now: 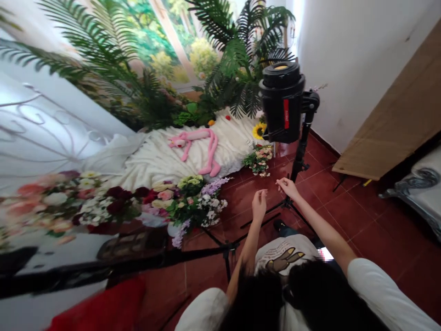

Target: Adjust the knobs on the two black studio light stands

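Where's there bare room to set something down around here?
Red floor lies bare between the light stand and the silver-trimmed furniture; the white blanket, between the pink plush toy and the sunflower. Crowded: the blanket's near left edge, with flowers, and the floor below the left hand, with tripod legs.

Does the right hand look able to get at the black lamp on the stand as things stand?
Probably yes: the right hand is up near the stand's pole, below the black lamp, and nothing visible blocks the way.
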The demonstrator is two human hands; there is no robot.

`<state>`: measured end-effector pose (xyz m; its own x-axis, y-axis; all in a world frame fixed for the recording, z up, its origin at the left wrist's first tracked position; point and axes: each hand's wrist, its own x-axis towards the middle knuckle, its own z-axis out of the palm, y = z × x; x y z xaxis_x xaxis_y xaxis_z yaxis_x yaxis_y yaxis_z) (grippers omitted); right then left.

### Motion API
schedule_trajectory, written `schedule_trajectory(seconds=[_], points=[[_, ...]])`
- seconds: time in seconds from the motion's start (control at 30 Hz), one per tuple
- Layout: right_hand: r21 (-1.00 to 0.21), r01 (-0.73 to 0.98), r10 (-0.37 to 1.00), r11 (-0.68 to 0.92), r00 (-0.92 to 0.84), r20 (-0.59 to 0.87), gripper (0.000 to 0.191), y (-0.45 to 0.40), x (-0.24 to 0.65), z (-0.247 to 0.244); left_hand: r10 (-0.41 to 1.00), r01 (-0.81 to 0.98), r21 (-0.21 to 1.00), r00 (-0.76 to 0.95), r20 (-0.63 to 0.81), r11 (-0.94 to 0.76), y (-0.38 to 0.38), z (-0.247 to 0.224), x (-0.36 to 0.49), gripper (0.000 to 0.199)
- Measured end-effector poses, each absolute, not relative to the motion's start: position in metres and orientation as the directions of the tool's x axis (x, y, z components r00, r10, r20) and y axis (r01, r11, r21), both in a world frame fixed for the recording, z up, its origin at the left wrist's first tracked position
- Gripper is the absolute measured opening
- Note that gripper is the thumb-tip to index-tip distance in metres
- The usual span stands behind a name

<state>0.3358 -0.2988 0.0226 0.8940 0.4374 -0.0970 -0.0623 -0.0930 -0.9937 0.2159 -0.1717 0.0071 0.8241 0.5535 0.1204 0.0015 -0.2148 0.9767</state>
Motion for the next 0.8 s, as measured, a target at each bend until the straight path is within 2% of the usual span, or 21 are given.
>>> schedule_trajectory(seconds=[0.1, 0.2, 0.4, 0.53, 0.63, 0.8], points=[[-0.994, -0.061, 0.521, -0.093, 0.848, -0.101, 0.051, -0.267, 0.328, 0.023, 0.813, 0.064, 0.950, 0.536, 0.226, -0.306, -0.138, 0.011, 0.176, 0.036], [-0.994, -0.031, 0.616, -0.108, 0.782, -0.091, 0.051, -0.234, 0.318, 0.024, 0.905, 0.172, 0.897, 0.213, 0.370, -0.407, -0.106, 0.018, 0.142, 0.033], [-0.993, 0.040, 0.795, -0.108, 0.603, -0.063, 0.050, -0.164, 0.285, 0.030, 0.809, 0.371, 0.835, -0.278, 0.518, -0.408, -0.077, 0.027, 0.084, 0.026], [-0.994, 0.070, 0.889, -0.084, 0.457, -0.043, 0.047, -0.119, 0.250, 0.035, 0.729, 0.409, 0.875, -0.512, 0.454, -0.258, -0.066, 0.031, 0.052, 0.027], [-0.992, 0.090, 0.942, -0.089, 0.330, -0.055, 0.045, -0.087, 0.218, 0.037, 0.728, 0.333, 0.919, -0.574, 0.374, -0.210, -0.049, 0.035, 0.029, 0.035], [-0.983, 0.098, 0.974, -0.157, 0.177, -0.138, 0.043, -0.033, 0.164, 0.038, 0.891, 0.180, 0.943, -0.317, 0.326, -0.281, -0.020, 0.035, 0.006, 0.048]])
